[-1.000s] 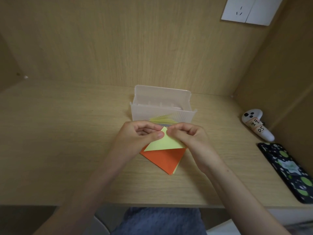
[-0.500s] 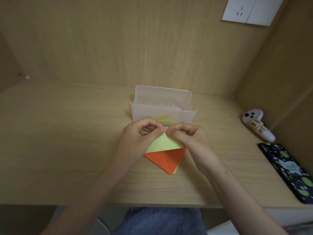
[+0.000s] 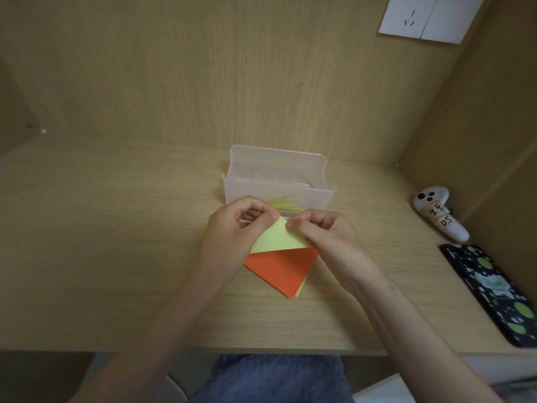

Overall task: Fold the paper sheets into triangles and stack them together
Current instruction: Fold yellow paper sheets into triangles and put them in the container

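Desk point(image 3: 116, 257): box point(image 3: 276, 170), papers point(image 3: 279, 271), controller point(image 3: 436, 210), maybe phone point(image 3: 494, 289)

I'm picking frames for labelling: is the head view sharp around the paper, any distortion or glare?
Head view: yellow sheet and orange triangle reasonably sharp; light soft, no glare on the plastic box; wide-angle stretch toward the borders, as on the phone.

Home study nook, wooden desk point(image 3: 116, 257) boxed in by wood panels, wall socket point(image 3: 424, 17), game controller point(image 3: 436, 210), phone point(image 3: 494, 295)

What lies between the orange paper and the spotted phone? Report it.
Head view: the right forearm crosses between the orange paper and the spotted phone; the rest is bare desk.
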`<state>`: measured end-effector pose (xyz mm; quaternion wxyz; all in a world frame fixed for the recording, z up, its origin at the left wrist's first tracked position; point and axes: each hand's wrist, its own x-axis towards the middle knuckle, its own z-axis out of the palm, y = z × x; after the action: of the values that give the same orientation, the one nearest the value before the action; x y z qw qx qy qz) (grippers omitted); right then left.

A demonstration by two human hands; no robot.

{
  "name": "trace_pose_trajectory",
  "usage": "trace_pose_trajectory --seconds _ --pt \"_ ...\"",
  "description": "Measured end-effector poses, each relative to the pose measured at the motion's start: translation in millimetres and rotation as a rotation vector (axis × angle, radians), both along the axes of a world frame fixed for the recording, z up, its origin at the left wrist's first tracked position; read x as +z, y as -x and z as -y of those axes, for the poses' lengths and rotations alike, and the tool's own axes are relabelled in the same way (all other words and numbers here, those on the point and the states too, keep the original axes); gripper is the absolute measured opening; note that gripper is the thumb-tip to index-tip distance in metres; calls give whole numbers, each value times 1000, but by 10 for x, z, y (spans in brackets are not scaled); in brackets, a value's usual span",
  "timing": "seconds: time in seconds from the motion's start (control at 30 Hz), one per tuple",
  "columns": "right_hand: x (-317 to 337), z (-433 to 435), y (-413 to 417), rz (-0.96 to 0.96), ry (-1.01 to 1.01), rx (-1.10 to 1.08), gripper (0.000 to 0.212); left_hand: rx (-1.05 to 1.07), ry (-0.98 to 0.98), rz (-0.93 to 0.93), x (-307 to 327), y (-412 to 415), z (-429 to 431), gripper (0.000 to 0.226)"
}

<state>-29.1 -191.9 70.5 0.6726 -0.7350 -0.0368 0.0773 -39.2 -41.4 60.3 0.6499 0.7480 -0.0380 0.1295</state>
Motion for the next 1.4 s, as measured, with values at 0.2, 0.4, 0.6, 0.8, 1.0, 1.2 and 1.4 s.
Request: trace_pose_trajectory --seconds 0.2,0.4,0.6,0.8,1.0,1.2,1.4 --pt "-37 62 5 1 8 8 16 14 -3 -25 0 -26 -62 12" --pt "-62 111 -13 29 18 16 15 32 1 -27 9 -43 -96 8" --pt "-103 175 -4 38 10 26 14 38 -15 -39 -13 -65 -124 9" --pt "-179 357 -32 40 -21 -70 13 90 36 6 125 -122 -361 9" --pt "-33 149 -32 111 -15 8 7 -53 -88 -12 7 -92 -185 12" --pt "-18 29 -34 129 68 54 8 -82 -84 2 -40 -76 -101 11" --pt "-63 72 -39 118 28 -36 5 -66 -56 -97 -60 -22 -160 14"
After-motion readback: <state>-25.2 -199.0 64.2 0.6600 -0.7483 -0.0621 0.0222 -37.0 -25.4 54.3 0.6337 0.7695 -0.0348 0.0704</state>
